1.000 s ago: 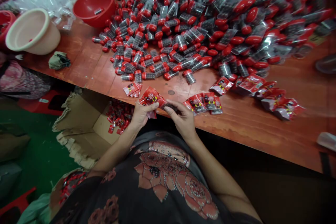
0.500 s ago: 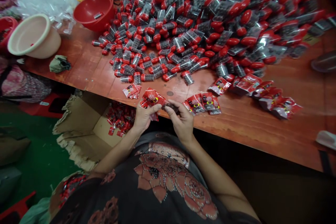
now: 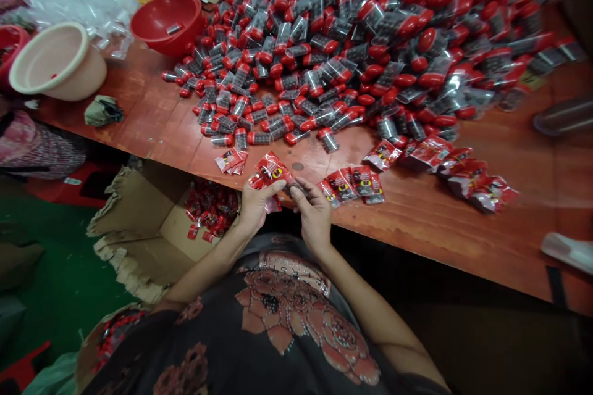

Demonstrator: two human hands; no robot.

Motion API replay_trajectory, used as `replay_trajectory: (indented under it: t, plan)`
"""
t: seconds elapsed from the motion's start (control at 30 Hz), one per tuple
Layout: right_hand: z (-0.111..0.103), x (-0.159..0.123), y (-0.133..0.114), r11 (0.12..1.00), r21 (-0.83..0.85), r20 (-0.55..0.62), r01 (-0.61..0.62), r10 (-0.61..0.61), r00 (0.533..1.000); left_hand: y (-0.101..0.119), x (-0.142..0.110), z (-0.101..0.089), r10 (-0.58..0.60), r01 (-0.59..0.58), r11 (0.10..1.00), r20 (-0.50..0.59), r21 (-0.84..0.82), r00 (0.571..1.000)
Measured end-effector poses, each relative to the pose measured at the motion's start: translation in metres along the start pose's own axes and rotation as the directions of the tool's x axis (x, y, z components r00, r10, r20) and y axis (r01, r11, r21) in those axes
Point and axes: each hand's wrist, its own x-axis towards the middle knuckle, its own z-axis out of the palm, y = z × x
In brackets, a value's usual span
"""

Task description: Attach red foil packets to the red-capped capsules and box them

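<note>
My left hand [image 3: 256, 205] is closed on a red printed packet [image 3: 273, 166], its thumb lying across the front, above the table's front edge. My right hand [image 3: 315, 213] pinches at the packet's right end. A small dark piece lies at those fingertips, mostly hidden, so its kind is unclear. On the table left of my left hand lie a few flat red packets [image 3: 230, 161]. Just right of my right hand, several more red packets [image 3: 354, 184] lie overlapping.
A large heap of clear tubes with red caps [image 3: 319, 74] covers the table's back. A red bowl [image 3: 155, 37] and a cream tub [image 3: 69, 77] stand at left. Below the edge, a torn cardboard box [image 3: 134, 216] holds red packets. More packets [image 3: 482, 182] lie at right.
My right hand has moved slightly left, closer against the packet, and less of the dark piece shows. My left hand still grips the packet. The view has shifted a little.
</note>
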Motion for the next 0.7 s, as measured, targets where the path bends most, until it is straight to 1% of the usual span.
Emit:
replay_trajectory:
  t: [0.07, 0.13, 0.2, 0.27, 0.33, 0.4, 0.47, 0.53, 0.63, 0.7]
  plan:
    - [-0.002, 0.001, -0.001, 0.998, -0.044, 0.047, 0.053, -0.051, 0.998, 0.003, 0.003, -0.004, 0.01, -0.01, 1.0, -0.012, -0.006, 1.0]
    - [-0.005, 0.002, -0.003, 0.979, -0.142, 0.082, 0.147, -0.137, 0.987, 0.006, 0.006, -0.007, 0.005, -0.005, 1.0, -0.022, 0.0, 1.0]
    - [-0.008, 0.002, -0.007, 0.934, -0.257, 0.118, 0.249, -0.225, 0.967, 0.006, 0.007, -0.009, -0.004, 0.005, 1.0, -0.024, 0.003, 1.0]
    - [-0.009, 0.003, -0.01, 0.883, -0.33, 0.15, 0.333, -0.299, 0.942, 0.006, 0.007, -0.01, -0.007, 0.007, 1.0, -0.017, -0.001, 1.0]
    - [-0.01, 0.004, -0.014, 0.848, -0.364, 0.168, 0.386, -0.348, 0.922, 0.005, 0.007, -0.01, 0.002, -0.002, 1.0, -0.01, -0.008, 1.0]
    - [-0.011, 0.004, -0.016, 0.834, -0.374, 0.175, 0.407, -0.367, 0.914, 0.004, 0.006, -0.01, 0.019, -0.019, 1.0, -0.003, -0.017, 1.0]
    - [-0.011, 0.004, -0.018, 0.836, -0.37, 0.169, 0.406, -0.369, 0.914, 0.004, 0.006, -0.009, 0.04, -0.04, 0.999, -0.002, -0.036, 0.999]
    - [-0.01, 0.002, -0.018, 0.869, -0.334, 0.138, 0.364, -0.337, 0.931, 0.005, 0.005, -0.007, 0.055, -0.055, 0.997, 0.002, -0.059, 0.998]
    - [-0.007, -0.002, -0.016, 0.962, -0.176, 0.048, 0.207, -0.201, 0.978, 0.005, 0.002, -0.003, 0.052, -0.051, 0.997, 0.016, -0.059, 0.999]
    - [-0.004, -0.003, -0.013, 0.993, -0.059, -0.011, 0.102, -0.103, 0.995, 0.004, 0.0, 0.0, 0.051, -0.05, 0.998, 0.018, -0.04, 0.999]
